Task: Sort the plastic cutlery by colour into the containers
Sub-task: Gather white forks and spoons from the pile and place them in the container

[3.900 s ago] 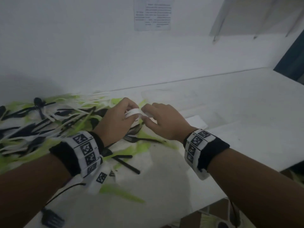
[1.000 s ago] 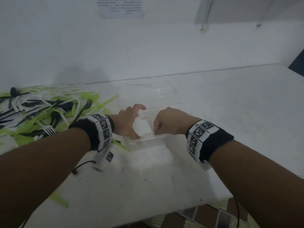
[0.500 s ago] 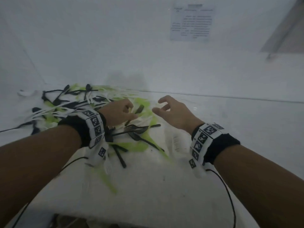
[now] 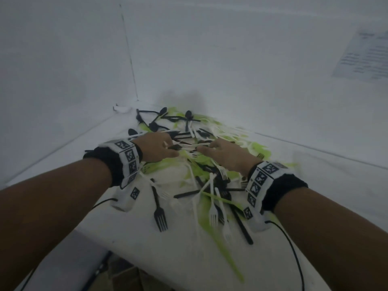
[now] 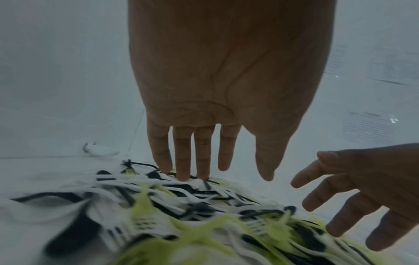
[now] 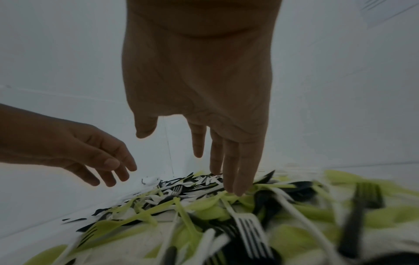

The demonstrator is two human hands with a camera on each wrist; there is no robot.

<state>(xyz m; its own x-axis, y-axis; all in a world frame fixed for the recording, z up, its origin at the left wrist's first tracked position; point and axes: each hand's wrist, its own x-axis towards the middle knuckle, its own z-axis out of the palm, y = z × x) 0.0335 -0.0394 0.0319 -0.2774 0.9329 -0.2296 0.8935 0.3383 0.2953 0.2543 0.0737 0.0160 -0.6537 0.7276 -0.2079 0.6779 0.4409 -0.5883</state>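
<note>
cutlery [image 5: 158,224]: near pieces smeared in both wrist views
paper [image 4: 365,57]: cut by right edge, text unreadable
forearms: cut by frame bottom

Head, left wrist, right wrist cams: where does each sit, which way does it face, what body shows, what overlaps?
Head: on the head, looks forward and down at the cutlery pile; both forearms show.
Left wrist: under the wrist, looks along the open left hand at the pile.
Right wrist: same, along the open right hand.
Shared: each wrist view shows the other hand and the pile.
</note>
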